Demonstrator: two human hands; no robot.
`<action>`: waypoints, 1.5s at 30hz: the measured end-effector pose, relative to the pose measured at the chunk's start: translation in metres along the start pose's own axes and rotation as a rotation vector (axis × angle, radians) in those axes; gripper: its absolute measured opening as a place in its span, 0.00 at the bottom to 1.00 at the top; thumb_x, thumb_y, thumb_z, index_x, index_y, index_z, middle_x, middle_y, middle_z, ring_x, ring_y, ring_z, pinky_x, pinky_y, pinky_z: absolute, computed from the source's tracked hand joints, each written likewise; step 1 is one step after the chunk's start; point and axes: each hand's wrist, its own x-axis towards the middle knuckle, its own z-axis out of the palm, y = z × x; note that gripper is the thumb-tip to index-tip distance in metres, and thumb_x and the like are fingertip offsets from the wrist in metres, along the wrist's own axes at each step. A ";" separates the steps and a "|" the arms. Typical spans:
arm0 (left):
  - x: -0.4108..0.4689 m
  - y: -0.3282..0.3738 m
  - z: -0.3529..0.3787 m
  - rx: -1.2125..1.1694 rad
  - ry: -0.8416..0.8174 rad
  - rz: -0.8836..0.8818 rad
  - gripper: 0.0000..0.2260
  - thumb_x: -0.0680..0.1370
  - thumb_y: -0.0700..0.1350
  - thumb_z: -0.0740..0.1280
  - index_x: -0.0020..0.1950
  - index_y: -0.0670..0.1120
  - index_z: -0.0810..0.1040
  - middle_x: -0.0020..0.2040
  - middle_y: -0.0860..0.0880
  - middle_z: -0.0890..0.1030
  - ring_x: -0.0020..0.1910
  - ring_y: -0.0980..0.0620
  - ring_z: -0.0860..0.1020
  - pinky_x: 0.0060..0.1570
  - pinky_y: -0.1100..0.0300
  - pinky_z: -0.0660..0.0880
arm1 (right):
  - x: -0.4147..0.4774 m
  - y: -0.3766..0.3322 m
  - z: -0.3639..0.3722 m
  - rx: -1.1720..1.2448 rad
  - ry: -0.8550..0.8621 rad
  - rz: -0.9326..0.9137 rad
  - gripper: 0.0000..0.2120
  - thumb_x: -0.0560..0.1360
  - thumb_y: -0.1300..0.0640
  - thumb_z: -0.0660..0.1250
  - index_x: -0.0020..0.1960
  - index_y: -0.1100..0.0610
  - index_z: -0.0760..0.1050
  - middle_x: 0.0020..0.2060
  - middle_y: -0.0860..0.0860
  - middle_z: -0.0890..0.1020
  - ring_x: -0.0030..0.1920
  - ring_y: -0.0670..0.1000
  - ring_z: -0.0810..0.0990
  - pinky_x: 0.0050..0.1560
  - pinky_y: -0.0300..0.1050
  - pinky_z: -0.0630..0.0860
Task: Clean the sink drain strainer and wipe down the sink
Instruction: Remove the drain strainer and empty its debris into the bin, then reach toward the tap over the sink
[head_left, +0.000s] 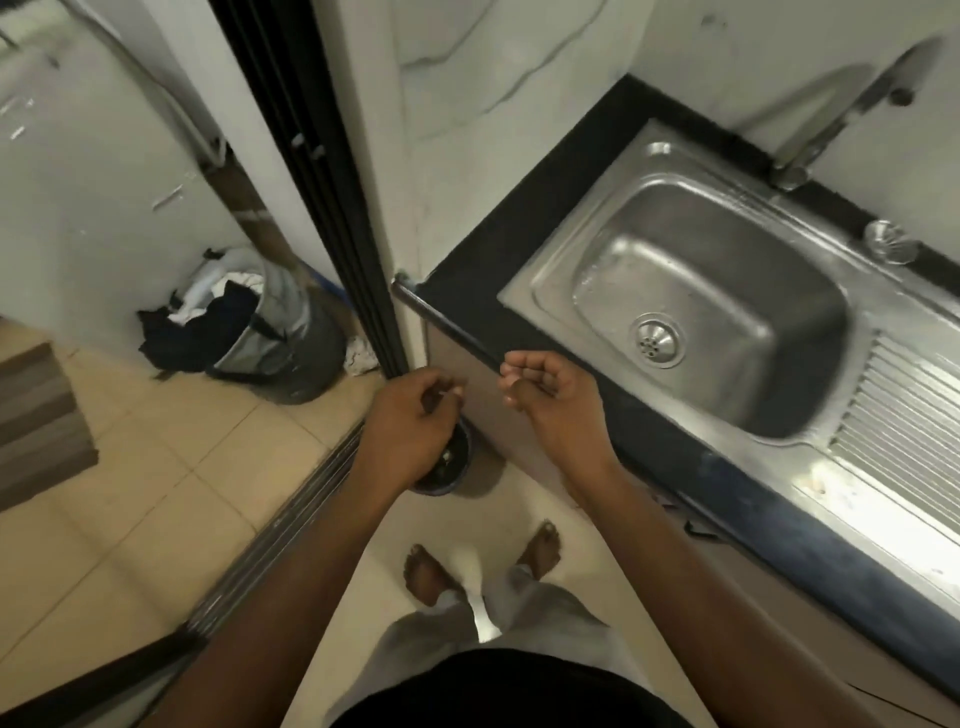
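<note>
the one drain strainer (655, 340) sits in the drain of the single steel sink (727, 249), untouched. both hands are over one small dark bin (458, 462) on the floor, likely shedding debris: the left hand (415, 415) has curled fingers, contents unclear, and the right hand (545, 389) is curled on nothing. next calls for reaching back to the strainer.

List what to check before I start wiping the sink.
1. Strainer seated in the sink drain: ok.
2. Left hand empty, above the floor bin: cannot tell; its fingertips are pinched together and blurred.
3. Right hand free: ok; it is curled with nothing seen in it.
4. Faucet off: ok; no stream is visible.
5. Wiping cloth at the sink: not ok; none is in view there.
</note>
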 end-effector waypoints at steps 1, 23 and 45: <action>0.004 0.010 0.004 -0.007 -0.009 0.021 0.05 0.81 0.46 0.70 0.54 0.53 0.86 0.49 0.60 0.85 0.48 0.66 0.82 0.45 0.77 0.72 | 0.000 -0.004 -0.010 0.024 0.015 -0.006 0.11 0.77 0.60 0.73 0.58 0.51 0.84 0.50 0.47 0.88 0.52 0.47 0.87 0.55 0.45 0.83; 0.065 0.169 0.144 -0.060 -0.158 0.228 0.06 0.80 0.50 0.71 0.54 0.56 0.86 0.50 0.68 0.84 0.51 0.67 0.81 0.46 0.78 0.74 | 0.031 -0.039 -0.213 0.236 0.238 -0.051 0.09 0.77 0.65 0.73 0.54 0.53 0.85 0.49 0.51 0.88 0.51 0.50 0.87 0.51 0.42 0.83; 0.220 0.232 0.246 -0.125 -0.407 0.312 0.05 0.80 0.47 0.71 0.52 0.57 0.85 0.47 0.61 0.86 0.48 0.65 0.83 0.49 0.72 0.78 | 0.116 -0.032 -0.260 0.310 0.580 0.011 0.08 0.78 0.66 0.72 0.54 0.56 0.85 0.47 0.53 0.88 0.52 0.54 0.88 0.55 0.48 0.85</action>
